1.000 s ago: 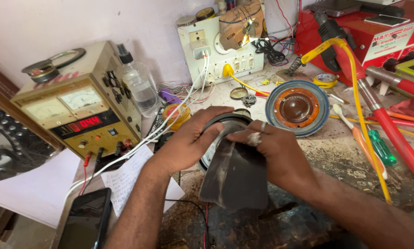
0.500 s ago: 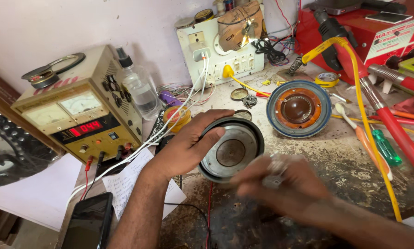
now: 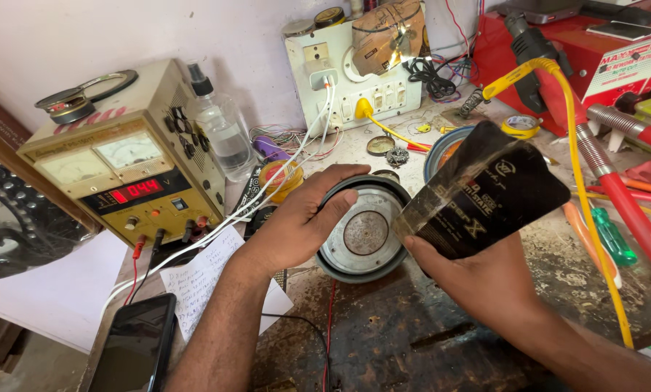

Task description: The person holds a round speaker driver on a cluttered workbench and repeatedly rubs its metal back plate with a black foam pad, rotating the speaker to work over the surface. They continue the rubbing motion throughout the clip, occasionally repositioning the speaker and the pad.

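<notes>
A: Left hand [image 3: 296,225] is down on the bench [image 3: 412,341], fingers curled over the rim of the round speaker magnet [image 3: 363,236], thumb along its near-left edge. That's a firm clasp on the rim.

B: And the magnet itself?

A: Flat on the bench, dead centre, pale metal face up with a small round disc in the middle. It sits between the two hands.

B: Right hand?

A: Right hand [image 3: 496,287] is lifted just beside the magnet, pinching a dark, glossy flat sheet [image 3: 485,192] by its lower edge. The sheet stands tilted up and away, its top corner covering part of the blue-rimmed speaker frame [image 3: 441,149] behind. Sheet and magnet look apart, though the sheet's lower left corner comes very close to the rim.

B: What's around?

A: To the left, a beige power supply [image 3: 126,174] with a red lit readout, white cables [image 3: 267,196] trailing from the wall socket board [image 3: 347,80] across to it. A clear spray bottle [image 3: 220,131] stands between them. Near left, a dark phone [image 3: 133,348] lies on the bench edge beside a handwritten paper note [image 3: 198,279]. A yellow hose [image 3: 590,210] runs down the right side, and a green-handled screwdriver [image 3: 612,236] lies by it.
</notes>
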Motion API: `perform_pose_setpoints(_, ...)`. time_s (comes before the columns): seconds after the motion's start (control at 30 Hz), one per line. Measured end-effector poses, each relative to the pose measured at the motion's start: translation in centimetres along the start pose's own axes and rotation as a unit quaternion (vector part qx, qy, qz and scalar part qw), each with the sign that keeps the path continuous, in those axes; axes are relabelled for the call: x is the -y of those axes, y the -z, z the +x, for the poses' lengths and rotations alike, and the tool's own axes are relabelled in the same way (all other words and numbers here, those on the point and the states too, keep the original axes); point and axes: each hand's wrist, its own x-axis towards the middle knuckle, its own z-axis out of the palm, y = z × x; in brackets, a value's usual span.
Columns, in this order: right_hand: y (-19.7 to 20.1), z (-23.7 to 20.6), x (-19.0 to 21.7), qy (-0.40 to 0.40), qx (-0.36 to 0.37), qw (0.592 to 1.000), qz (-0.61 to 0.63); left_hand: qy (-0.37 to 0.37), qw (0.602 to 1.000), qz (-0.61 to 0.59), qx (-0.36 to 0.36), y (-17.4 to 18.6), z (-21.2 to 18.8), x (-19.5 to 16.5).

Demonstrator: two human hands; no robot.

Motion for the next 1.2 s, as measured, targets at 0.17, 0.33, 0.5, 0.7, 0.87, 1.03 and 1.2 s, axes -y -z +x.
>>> perform_pose_setpoints(0.17, -0.5, 0.1, 0.6, 0.016, -0.016, 1.0, -0.013, -0.011, 1.0, 0.003, -0.004, 0.0, 0.0, 0.3)
perform_pose_setpoints(0.33, -1.1, 0.0, 1.4, -0.028, -0.018, 0.999, 0.023, -0.016, 1.0, 0.014, -0.01, 0.0, 0.1, 0.5)
perform_pose_setpoints(0.5, -1.9, 0.3, 2.2, 0.002, -0.036, 0.999, 0.002, -0.012, 1.0, 0.015, -0.016, 0.0, 0.1, 0.4)
perform_pose_setpoints(0.7, -2.2, 1.5, 2.5, 0.031, -0.003, 0.998, -0.063, -0.025, 0.998, 0.061, -0.017, -0.1, 0.1, 0.3)
perform_pose_setpoints(0.87, -1.0, 2.4, 1.9, 0.414, -0.067, 0.898, -0.13, -0.059, 0.995, 0.074, -0.03, 0.2, 0.0, 0.8)
perform_pose_setpoints(1.03, 0.7, 2.3, 0.7, 0.227, -0.127, 0.965, -0.03, 0.012, 0.999, 0.031, -0.028, 0.5, 0.0, 1.1)
perform_pose_setpoints(1.2, 1.6, 1.8, -0.3, 0.11, 0.101, 0.957, -0.247, -0.002, 1.0, 0.007, -0.009, 0.4, 0.0, 0.7)
